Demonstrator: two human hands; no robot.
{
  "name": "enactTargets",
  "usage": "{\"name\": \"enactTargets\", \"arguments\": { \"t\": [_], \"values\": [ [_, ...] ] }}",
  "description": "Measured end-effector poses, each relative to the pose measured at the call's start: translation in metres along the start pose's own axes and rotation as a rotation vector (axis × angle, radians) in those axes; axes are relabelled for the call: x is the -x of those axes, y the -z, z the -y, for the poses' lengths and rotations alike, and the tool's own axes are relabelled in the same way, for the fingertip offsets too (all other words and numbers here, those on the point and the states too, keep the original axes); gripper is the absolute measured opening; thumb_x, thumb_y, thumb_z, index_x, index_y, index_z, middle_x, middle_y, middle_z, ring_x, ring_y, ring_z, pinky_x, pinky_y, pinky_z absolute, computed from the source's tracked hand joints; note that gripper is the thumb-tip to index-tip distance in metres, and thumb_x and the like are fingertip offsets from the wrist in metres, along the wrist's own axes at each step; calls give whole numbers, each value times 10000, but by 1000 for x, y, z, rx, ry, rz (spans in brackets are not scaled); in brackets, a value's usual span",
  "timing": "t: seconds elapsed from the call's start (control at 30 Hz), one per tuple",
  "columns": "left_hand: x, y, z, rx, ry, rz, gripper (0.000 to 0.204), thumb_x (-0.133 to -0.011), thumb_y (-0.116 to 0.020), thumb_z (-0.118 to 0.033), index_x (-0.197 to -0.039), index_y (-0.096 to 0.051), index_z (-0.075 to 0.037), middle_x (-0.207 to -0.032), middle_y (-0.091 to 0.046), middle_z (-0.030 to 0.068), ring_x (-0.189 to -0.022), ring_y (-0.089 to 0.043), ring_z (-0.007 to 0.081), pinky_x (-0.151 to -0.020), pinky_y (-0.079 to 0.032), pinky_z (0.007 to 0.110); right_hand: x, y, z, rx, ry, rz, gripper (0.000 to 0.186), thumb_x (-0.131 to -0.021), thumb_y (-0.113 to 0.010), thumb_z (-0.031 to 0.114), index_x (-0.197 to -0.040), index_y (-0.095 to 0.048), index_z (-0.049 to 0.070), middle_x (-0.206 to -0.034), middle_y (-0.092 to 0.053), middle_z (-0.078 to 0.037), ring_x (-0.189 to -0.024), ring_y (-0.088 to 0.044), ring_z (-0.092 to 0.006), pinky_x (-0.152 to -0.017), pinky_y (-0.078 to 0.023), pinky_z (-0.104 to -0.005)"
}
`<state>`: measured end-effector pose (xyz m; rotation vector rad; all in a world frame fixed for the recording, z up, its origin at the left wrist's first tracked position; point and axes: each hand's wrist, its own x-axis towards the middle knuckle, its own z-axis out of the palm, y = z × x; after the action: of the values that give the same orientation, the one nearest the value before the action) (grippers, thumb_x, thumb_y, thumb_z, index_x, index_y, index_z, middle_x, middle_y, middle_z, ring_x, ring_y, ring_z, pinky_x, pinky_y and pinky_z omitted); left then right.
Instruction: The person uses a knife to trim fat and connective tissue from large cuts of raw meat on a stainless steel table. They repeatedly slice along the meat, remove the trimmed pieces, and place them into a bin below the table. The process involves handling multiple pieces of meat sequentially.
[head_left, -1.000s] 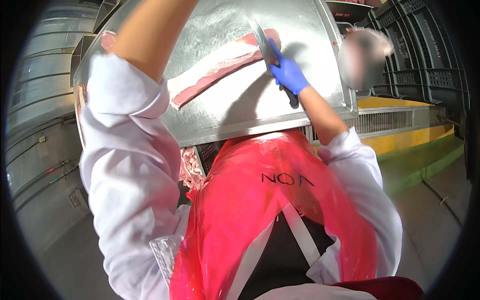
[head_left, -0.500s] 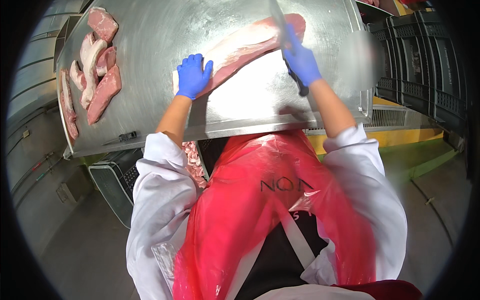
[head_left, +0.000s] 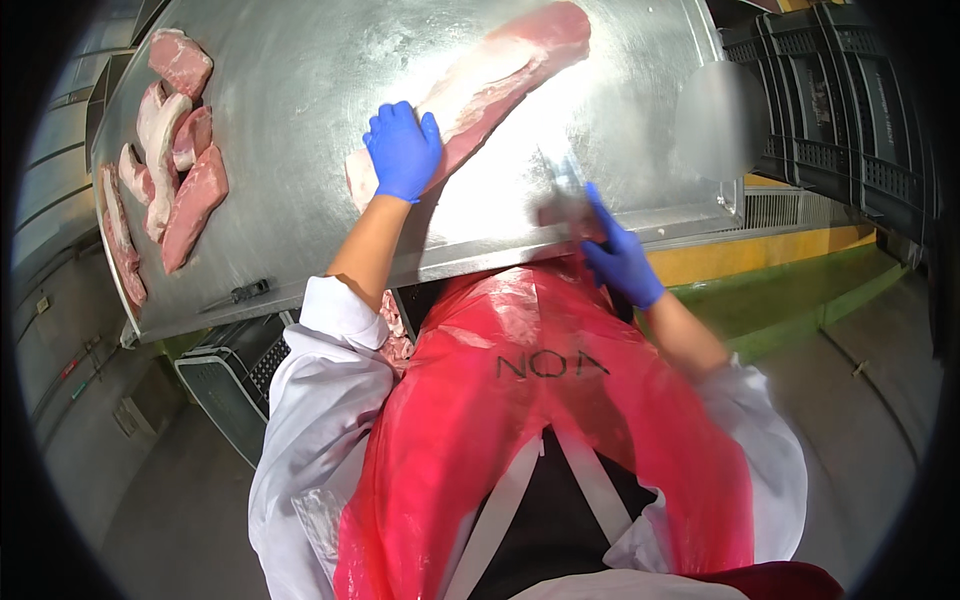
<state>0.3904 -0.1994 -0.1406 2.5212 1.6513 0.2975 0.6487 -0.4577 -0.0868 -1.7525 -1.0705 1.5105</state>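
Your left hand (head_left: 403,152) rests flat on the meat cut (head_left: 492,88), near its closer end.
It slants away rightward over the table (head_left: 320,100); your right hand (head_left: 624,256), gripping the knife (head_left: 566,168), sits apart, nearer you.

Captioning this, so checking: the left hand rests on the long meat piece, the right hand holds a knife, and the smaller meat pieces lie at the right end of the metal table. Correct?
Not quite: the head view shows the smaller meat pieces at the left end of the metal table. The left hand rests on the long meat piece; the right hand holds a knife.
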Motion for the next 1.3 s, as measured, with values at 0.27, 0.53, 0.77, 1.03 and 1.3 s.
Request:
{"name": "enactTargets", "arguments": {
  "t": [0.27, 0.53, 0.77, 1.03, 1.3],
  "values": [
    [-111, -10, -149, 203, -9, 155, 457, -860, -678, -401, -1023, -674, 26, -982, -708, 241, -936, -688, 409, -845, -559, 471, -115, 103, 27, -351, 238, -347, 827, -979, -576, 74, -1669, -154, 242, -902, -630, -60, -661, -583, -86, -561, -539, -258],
    [-127, -23, -124, 412, 205, 156, 298, -832, -733, -291, -793, -698, 2, -729, -702, 186, -669, -676, 289, -688, -543, 398, -219, 73, 68, 17, 241, -28, 730, -1014, -522, 287, -1652, -169, 318, -976, -692, -174, -642, -663, -215, -667, -592, -386],
    [-118, -17, -121, 542, 313, 81, 275, -835, -726, -265, -819, -715, 9, -725, -712, 151, -671, -683, 218, -670, -541, 374, -147, 90, 26, 84, 185, 262, 752, -1014, -512, 249, -1656, -134, 347, -912, -652, -137, -639, -649, -224, -648, -596, -365],
    [-139, -4, -89, 551, 343, 110, 234, -854, -714, -212, -879, -732, 20, -739, -705, 66, -665, -640, 145, -638, -518, 316, -158, 102, 47, 103, 128, 406, 695, -1038, -489, 291, -1653, -168, 340, -872, -650, -116, -626, -631, -205, -610, -586, -340],
    [-161, 21, -96, 525, 276, 275, 285, -896, -714, -253, -1016, -735, 5, -886, -735, 112, -833, -688, 186, -765, -542, 342, -228, 71, 58, 23, 351, 343, 734, -1024, -506, 280, -1663, -145, 305, -865, -643, -119, -601, -618, -163, -614, -585, -345]
  ]
}}
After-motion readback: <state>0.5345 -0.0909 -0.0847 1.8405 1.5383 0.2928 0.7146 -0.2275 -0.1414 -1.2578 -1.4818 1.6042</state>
